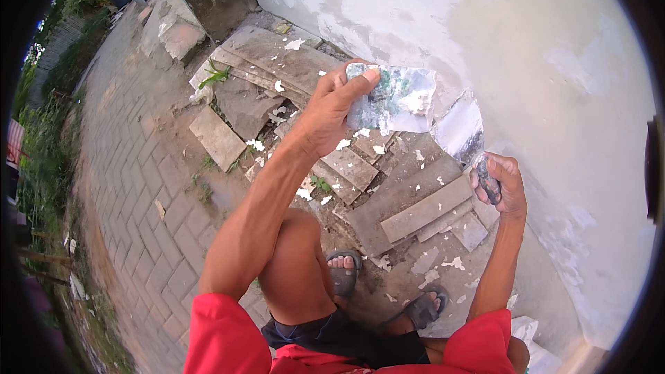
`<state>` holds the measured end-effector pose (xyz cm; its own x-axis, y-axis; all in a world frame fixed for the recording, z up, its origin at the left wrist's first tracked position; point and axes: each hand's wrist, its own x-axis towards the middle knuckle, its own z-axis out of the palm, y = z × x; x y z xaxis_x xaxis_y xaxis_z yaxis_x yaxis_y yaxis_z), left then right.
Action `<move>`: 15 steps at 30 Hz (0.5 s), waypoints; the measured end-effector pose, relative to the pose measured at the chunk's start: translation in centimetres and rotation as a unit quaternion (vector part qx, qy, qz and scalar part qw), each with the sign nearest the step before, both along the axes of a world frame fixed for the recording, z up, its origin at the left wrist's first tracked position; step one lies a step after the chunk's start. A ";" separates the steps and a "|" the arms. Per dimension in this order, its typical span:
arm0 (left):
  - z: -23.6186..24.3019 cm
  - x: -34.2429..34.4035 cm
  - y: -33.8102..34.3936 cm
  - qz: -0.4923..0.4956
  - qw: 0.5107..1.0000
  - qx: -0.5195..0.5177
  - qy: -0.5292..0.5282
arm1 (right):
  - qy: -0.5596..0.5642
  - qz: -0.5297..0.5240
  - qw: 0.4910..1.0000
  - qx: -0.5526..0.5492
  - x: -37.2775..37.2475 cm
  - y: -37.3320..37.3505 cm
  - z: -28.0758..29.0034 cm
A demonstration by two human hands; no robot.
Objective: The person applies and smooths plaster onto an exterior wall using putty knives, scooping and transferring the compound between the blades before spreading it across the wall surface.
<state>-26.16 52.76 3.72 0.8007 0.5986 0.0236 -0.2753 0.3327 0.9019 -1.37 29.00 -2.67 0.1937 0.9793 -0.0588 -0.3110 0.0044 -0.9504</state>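
Note:
My left hand (331, 107) grips one end of a flat rectangular plate (391, 116), thumb on top. The plate is smeared with white and greenish residue, and a lump of white putty (420, 101) sits toward its right end. My right hand (508, 185) is wrapped round the dark, stained handle of a putty knife (463, 128). Its wide, whitish blade points up and left, close to the plate's right edge; whether they touch I cannot tell. Behind both tools rises a pale wall (547, 83) with patchy white filler.
Stacked boards and broken slabs (415, 201) lie along the wall's foot, strewn with white flakes (303, 194). Herringbone paving (149, 215) runs down the left, bordered by green plants (41, 145). My sandalled feet (344, 273) rest beside the boards. A white sack (530, 332) lies at lower right.

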 end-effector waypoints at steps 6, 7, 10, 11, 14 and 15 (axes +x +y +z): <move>-0.2 -0.6 0.0 0.065 0.988 0.122 0.064 | -0.194 -0.092 0.973 -0.083 -1.4 -1.5 5.7; 0.1 -0.3 -0.4 0.063 0.985 0.137 0.086 | -0.195 -0.097 0.972 -0.090 -1.5 -1.6 6.7; -0.2 -0.3 -0.3 0.073 0.971 0.193 0.118 | -0.274 -0.042 0.952 -0.127 -1.9 -0.2 8.8; -0.4 -0.2 -0.2 0.083 0.962 0.230 0.123 | -0.296 -0.027 0.943 -0.148 -1.9 0.4 9.3; -0.3 -0.3 -0.2 0.076 0.955 0.239 0.157 | -0.344 -0.003 0.920 -0.186 -2.3 1.3 10.9; 0.1 -0.4 -0.5 0.077 0.956 0.237 0.157 | -0.370 0.006 0.907 -0.200 -2.5 1.5 11.4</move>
